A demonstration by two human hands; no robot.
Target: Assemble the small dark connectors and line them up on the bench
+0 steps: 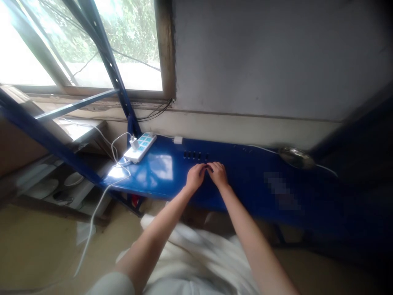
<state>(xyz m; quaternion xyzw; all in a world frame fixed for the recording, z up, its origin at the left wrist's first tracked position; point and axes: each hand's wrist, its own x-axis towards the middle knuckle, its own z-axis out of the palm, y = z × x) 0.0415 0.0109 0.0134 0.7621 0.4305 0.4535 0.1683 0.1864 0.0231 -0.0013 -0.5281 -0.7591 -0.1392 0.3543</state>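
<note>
Bare left hand (195, 177) and bare right hand (217, 174) low over a glossy blue painted-metal shelf (159, 180), fingers bunched and curled downward, fingertips (203, 166) almost meeting between the two hands (any pinched item hidden from this angle, so no telling whether either hand grips anything). Just above them, a short row of small dark fittings (194, 155) on the blue surface, within easy reach. Pale bare forearms (161, 217) angled inward, a close and steady working position. Open blue surface to the left, up to a white power strip (139, 147) with a white plug (134, 143); more open blue to the right, up to a shiny steel dish (296, 157) by the wall. Front edge of the shelf (144, 191) just below the hands, with a tan floor (37, 246) beneath.
</note>
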